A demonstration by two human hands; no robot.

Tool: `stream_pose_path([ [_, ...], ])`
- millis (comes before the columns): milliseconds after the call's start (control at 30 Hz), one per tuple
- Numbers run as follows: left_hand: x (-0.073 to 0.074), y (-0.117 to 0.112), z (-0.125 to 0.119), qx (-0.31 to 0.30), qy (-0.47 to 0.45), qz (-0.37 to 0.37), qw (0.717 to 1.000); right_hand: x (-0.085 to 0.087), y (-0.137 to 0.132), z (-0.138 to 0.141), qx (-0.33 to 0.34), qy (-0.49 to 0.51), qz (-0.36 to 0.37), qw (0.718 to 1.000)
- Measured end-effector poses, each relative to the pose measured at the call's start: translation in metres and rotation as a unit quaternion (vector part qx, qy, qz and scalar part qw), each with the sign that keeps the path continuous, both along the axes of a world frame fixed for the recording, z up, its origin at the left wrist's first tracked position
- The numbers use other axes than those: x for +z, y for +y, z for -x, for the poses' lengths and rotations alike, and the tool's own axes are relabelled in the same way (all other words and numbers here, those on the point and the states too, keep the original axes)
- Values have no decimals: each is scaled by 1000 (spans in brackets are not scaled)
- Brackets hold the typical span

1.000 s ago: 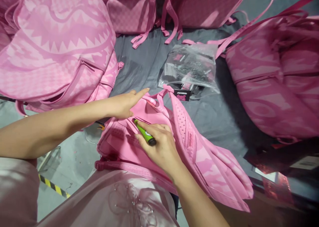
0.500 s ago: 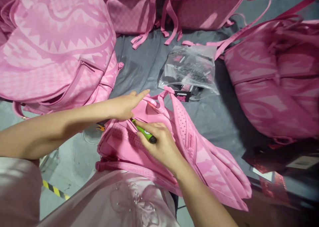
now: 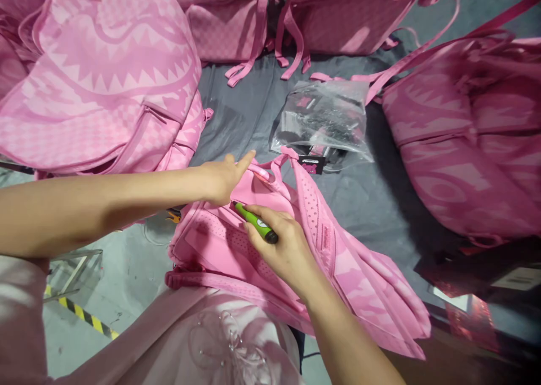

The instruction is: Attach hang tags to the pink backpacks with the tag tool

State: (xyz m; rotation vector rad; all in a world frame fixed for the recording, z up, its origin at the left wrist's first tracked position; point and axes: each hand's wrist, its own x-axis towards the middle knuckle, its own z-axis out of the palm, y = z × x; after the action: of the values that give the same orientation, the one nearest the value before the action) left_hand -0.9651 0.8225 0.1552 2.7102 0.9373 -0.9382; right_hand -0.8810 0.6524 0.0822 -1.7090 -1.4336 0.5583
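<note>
A pink backpack (image 3: 338,266) lies back-side up in front of me on the grey cloth, its mesh panel and straps showing. My right hand (image 3: 283,244) is closed around a green tool with a black end (image 3: 257,222), its tip pressed against the bag's upper back panel. My left hand (image 3: 222,176) rests on the top of the same bag near the carry loop (image 3: 270,168), forefinger stretched out and the other fingers curled under against the fabric.
More pink backpacks surround the spot: a large shark-mouth one (image 3: 105,86) at the left, another (image 3: 469,137) at the right, several along the back. A clear plastic bag of tags (image 3: 323,120) lies on the grey table cloth (image 3: 245,109). Floor with striped tape (image 3: 80,312) shows lower left.
My right hand has shifted the green tool slightly right and up along the panel. My left hand stays on the bag's top. The view has drifted a little.
</note>
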Motion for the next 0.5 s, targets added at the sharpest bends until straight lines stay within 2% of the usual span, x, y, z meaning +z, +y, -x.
stream_pose_path([
  [167, 2, 11, 5, -30, -16, 37, 999, 7, -3, -4, 26, 1, 4, 1000],
  [300, -1, 17, 7, -49, -29, 46, 997, 8, 5, -4, 56, 27, -6, 998],
  [400, -4, 19, 8, -52, -43, 50, 997, 7, 10, -4, 82, 55, -20, 995],
  [500, -6, 20, 8, -52, -49, 58, 996, 7, 9, -4, 92, 36, -13, 995],
])
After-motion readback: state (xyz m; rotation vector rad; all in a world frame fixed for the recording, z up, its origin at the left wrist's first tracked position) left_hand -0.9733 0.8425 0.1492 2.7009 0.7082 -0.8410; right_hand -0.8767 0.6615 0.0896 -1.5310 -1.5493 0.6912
